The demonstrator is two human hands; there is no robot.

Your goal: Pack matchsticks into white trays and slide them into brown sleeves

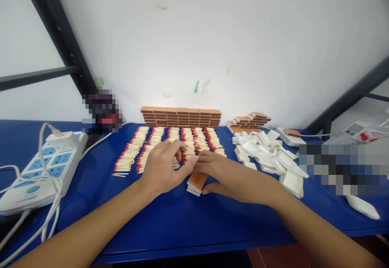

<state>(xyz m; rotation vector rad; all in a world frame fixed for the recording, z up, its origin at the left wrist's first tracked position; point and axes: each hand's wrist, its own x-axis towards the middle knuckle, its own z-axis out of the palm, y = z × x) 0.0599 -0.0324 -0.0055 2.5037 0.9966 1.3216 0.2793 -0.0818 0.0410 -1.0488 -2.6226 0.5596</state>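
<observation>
My right hand closes round an orange and white matchbox on the blue table. The fingers lie over its far end and the thumb is at its right side. My left hand is just left of it, its fingers bent and its thumb stretched towards the right fingertips. A gap shows between left thumb and index finger. Beyond both hands lie several rows of red-tipped matches, partly covered by my hands. White matchbox trays form a loose heap to the right.
A wall of stacked matchboxes stands along the back. A smaller stepped stack is behind the tray heap. On the left is a white power strip with cables. A clear plastic bag lies at the right.
</observation>
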